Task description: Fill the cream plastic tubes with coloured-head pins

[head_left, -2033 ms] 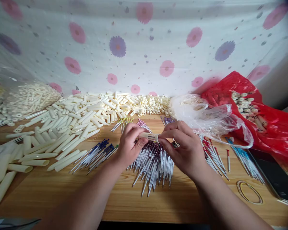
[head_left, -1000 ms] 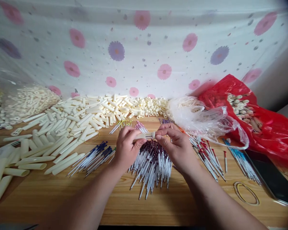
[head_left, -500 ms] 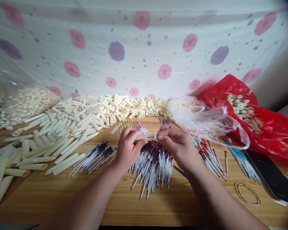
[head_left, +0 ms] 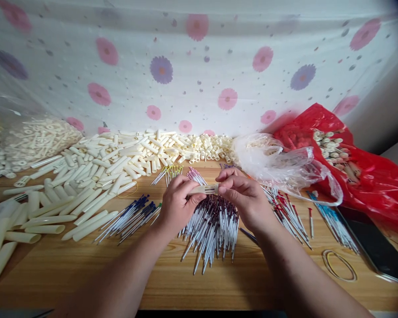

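Note:
Between my two hands lies a cream-coloured pen barrel [head_left: 209, 190] with dark slots, held sideways. My left hand [head_left: 179, 203] pinches its left part between thumb and fingers. Fingers of my right hand [head_left: 240, 194] close around its right end and hide the tip. Directly below spreads a large fan of pen refills [head_left: 212, 234] with white tubes and dark purple ends. Blue-ended refills [head_left: 129, 218] rest left of my left hand, and red-ended refills [head_left: 287, 214] fan out beyond my right hand. Pink-ended refills [head_left: 196, 176] show just behind the barrel.
Cream pen tubes [head_left: 93, 168] heap across the left and back. Slotted cream pieces [head_left: 208, 148] sit at the back middle. A clear plastic bag [head_left: 278, 163], a red bag [head_left: 368, 170], light-blue-ended refills [head_left: 334, 223], a phone [head_left: 378, 247] and rubber bands [head_left: 338, 265] occupy the right.
The slotted end has gone further into the barrel's right side or turned, so its slots show more clearly. My right hand has shifted very slightly; my left stays in place.

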{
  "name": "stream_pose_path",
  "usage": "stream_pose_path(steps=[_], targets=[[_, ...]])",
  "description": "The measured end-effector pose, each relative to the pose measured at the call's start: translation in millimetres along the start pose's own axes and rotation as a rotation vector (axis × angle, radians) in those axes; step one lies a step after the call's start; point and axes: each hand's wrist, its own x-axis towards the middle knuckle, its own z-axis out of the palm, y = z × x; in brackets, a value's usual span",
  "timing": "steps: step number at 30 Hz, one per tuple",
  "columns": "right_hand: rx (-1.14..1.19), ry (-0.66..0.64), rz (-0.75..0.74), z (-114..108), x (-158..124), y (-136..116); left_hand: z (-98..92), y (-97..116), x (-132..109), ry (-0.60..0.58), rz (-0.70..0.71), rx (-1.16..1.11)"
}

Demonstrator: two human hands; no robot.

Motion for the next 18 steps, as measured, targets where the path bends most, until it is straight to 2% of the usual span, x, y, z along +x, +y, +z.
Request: stream_pose_path(steps=[5,8,9,11,14,16,18], targets=[[-0.156,0.071,-0.127,-1,2,-5,3.7,-6,2,-0.051,-0.068,-0.171],[-0.169,0.196,-0.191,-20,2,-13,8.8,-14,1,-0.115,-0.138,-0.388],[-0.217,0.197,-0.190,-29,0,-15,10.7,-16,0,-0.136,-0.164,-0.455],[-0.418,0.051,-0.129,-51,-12,-18,13.9,-18,-2,-0.165,-0.199,-0.542],[-0.840,-0.311,0.044,-77,-47,-10,16.0,-17,-3,-0.198,-0.204,-0.600],[-1.054,-0.386,0.116,-83,-75,0,15.9,-13,-4,-0.215,-0.189,-0.620],[-1.178,-0.369,0.148,-82,-100,11,15.5,-10,-4,-0.225,-0.169,-0.648]])
